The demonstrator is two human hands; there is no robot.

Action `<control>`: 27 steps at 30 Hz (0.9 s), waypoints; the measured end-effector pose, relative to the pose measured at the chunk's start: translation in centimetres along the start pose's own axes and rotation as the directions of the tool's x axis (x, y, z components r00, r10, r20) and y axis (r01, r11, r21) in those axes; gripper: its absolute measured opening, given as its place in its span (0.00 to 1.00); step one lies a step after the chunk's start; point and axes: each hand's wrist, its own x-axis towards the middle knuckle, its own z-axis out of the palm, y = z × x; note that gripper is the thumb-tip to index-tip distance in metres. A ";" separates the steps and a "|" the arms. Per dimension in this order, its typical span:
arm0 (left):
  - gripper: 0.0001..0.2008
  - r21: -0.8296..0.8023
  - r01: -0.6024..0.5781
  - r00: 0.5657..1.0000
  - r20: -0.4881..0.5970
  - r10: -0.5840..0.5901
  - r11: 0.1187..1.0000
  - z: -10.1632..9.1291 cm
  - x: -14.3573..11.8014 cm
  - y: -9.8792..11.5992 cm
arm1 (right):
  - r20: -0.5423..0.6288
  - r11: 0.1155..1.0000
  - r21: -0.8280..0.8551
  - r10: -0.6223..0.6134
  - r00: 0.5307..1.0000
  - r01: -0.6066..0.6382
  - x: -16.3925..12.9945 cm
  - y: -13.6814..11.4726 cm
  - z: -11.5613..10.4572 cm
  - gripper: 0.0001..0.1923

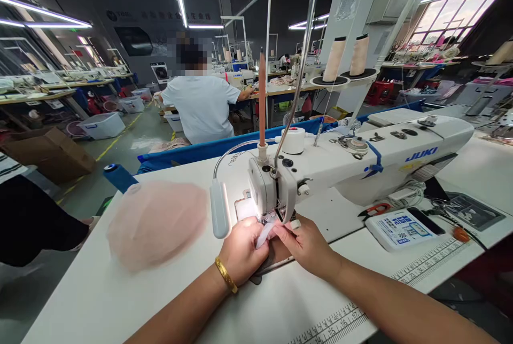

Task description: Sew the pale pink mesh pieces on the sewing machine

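Observation:
A white sewing machine [340, 157] stands on the table in front of me, its small lamp [220, 210] lit beside the needle area. My left hand [243, 248] is closed on a strip of thin pale fabric [264, 234] just in front of the presser foot. Opposite it, my right hand [306, 245] pinches the same fabric close to the needle. The needle and the fabric's far end are hidden by the machine head and my fingers. A sheer pink piece of fabric [158, 224] lies on the table to the left.
At the right are a white flat box [403, 228], orange-handled scissors [377, 209] and a coiled cable. A ruler tape [332, 325] runs along the front edge. A blue thread cone [119, 177] stands at the left edge. Beyond the table sits a person [200, 101] in a white shirt.

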 end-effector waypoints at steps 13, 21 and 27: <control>0.06 -0.051 0.020 1.000 0.002 -0.020 0.999 -0.1 0.2 -0.1 | -0.037 0.997 -0.041 -0.061 0.997 0.059 0.2 0.2 0.1 0.16; 0.10 -0.155 0.081 0.996 -0.010 -0.083 0.985 -0.6 0.7 -0.4 | -0.003 0.946 -0.254 -0.208 0.978 0.200 0.0 0.8 0.4 0.08; 0.14 -0.222 0.122 0.992 0.016 -0.122 0.967 -1.2 0.8 -0.1 | -0.017 0.824 -0.497 -0.322 0.947 0.272 0.1 1.3 1.7 0.06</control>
